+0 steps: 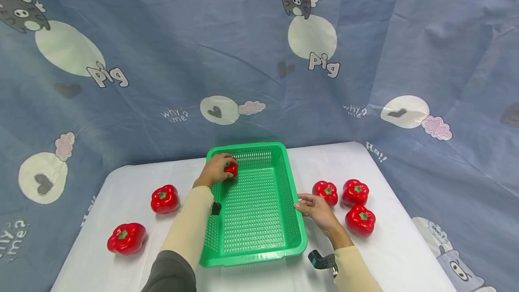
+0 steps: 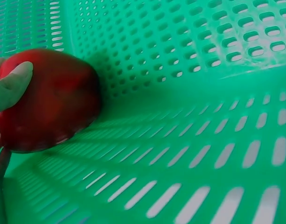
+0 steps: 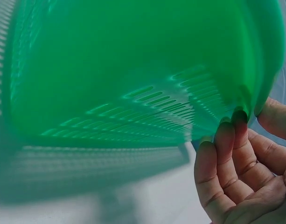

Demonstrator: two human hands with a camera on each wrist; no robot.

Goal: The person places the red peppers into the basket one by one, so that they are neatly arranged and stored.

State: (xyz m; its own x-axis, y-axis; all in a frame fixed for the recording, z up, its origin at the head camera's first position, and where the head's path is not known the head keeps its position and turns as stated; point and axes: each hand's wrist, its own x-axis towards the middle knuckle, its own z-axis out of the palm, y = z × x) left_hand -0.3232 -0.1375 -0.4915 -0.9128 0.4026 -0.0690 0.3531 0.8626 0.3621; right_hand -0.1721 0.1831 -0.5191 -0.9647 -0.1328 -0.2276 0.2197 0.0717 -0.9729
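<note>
In the head view, my left hand [image 1: 215,170] reaches into the green plastic basket [image 1: 253,213] and grips a red bell pepper [image 1: 232,170] in its far left corner. The left wrist view shows the thumb [image 2: 19,77] across the pepper [image 2: 56,105], close over the slotted basket floor; the other fingers are mostly hidden behind it. At the basket's right side, my right hand [image 1: 318,213] pinches the rim, thumb on one side and fingers beneath, as the right wrist view shows with the fingers [image 3: 226,158] curled under the edge.
Left of the basket, two red bell peppers [image 1: 165,199] [image 1: 126,239] rest on the white table [image 1: 93,256]. Three more stand on the right: one near my right hand [image 1: 325,192], one behind [image 1: 355,192], one in front [image 1: 360,221]. A blue patterned cloth [image 1: 243,57] hangs behind the table.
</note>
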